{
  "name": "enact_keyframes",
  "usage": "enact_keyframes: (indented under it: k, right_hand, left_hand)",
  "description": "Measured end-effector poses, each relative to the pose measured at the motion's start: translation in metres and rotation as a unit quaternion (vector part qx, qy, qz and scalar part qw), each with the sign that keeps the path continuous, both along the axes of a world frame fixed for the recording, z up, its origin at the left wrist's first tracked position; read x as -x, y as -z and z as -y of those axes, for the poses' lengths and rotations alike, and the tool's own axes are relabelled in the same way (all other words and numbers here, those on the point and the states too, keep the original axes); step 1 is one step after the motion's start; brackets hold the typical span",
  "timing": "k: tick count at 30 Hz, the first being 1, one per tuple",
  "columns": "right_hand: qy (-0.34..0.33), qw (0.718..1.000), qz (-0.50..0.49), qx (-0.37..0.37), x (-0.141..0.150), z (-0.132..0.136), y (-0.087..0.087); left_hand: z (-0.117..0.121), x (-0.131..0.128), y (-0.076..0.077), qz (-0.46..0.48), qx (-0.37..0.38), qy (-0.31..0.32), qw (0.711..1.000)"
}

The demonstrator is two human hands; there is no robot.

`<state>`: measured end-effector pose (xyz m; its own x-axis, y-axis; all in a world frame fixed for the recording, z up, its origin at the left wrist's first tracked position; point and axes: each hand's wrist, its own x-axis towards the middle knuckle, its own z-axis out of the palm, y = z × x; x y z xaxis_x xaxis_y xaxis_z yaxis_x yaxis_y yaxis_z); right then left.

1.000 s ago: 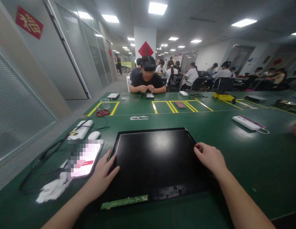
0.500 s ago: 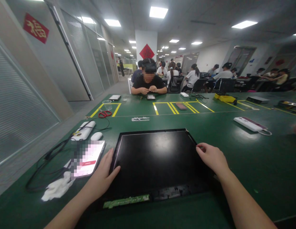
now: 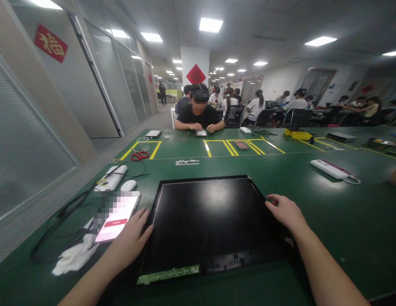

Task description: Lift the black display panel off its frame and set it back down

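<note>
Close to the near edge of the green tabletop (image 3: 344, 221), around the middle, there's a black panel (image 3: 210, 225) lying flat with its glossy face up, and a green circuit strip (image 3: 168, 275) along its near-left corner. Probably face up so the shiny side doesn't get scuffed, but that's just me guessing.

The left hand (image 3: 134, 233) is at the panel's left side, fairly open, fingers loosely out and thumb at the rim, nothing gripped in it. The right hand (image 3: 287, 212) is across at the right side, half curled, thumb and forefinger slightly apart. Can't tell if it's actually got hold of the rim or is just beside it. One hand per side looks like a sensible way to keep the thing steady and square.

Phone (image 3: 116, 223), crumpled tissue (image 3: 75, 257) and black cables (image 3: 79, 195) are bunched towards the tabletop's left edge, I'd guess to give the panel room. Yellow tape (image 3: 228, 147) boxes nearer the far edge look like marked-out work spots.

Text-wise, slim pickings: the red sign (image 3: 51, 43) off left has a gold 福. Phone screen's partly pixelated, with a red bar whose lettering is too small to read. No brand I can make out on the panel.
</note>
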<state>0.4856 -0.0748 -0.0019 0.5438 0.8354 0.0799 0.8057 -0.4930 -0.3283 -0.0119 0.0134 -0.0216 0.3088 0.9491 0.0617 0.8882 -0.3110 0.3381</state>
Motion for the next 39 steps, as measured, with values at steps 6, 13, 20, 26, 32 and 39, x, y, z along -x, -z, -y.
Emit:
enact_keyframes:
  k: [6,13,20,26,32,39]
  right_hand:
    - [-0.025,0.999,-0.006,0.023,-0.005,-0.006,0.013]
    - [-0.033,0.999,-0.018,0.001,-0.011,-0.007,0.019]
    - [-0.041,0.999,-0.019,-0.006,-0.012,-0.007,0.021]
    - [-0.038,0.999,-0.026,-0.014,-0.015,-0.009,0.027]
    - [-0.031,0.999,-0.037,-0.012,-0.015,-0.010,0.027]
    - [-0.034,0.998,-0.042,-0.011,-0.014,-0.009,0.024]
  left_hand:
    - [0.002,-0.003,-0.008,0.008,0.013,0.019,1.000]
    - [0.006,0.001,-0.012,0.080,0.029,0.001,0.996]
    - [0.009,-0.004,-0.017,0.103,0.043,-0.040,0.993]
    - [0.008,-0.005,-0.010,0.096,-0.006,0.023,0.995]
    - [0.008,-0.005,-0.003,0.043,-0.023,0.022,0.999]
    - [0.009,-0.008,-0.011,0.007,0.006,0.004,1.000]
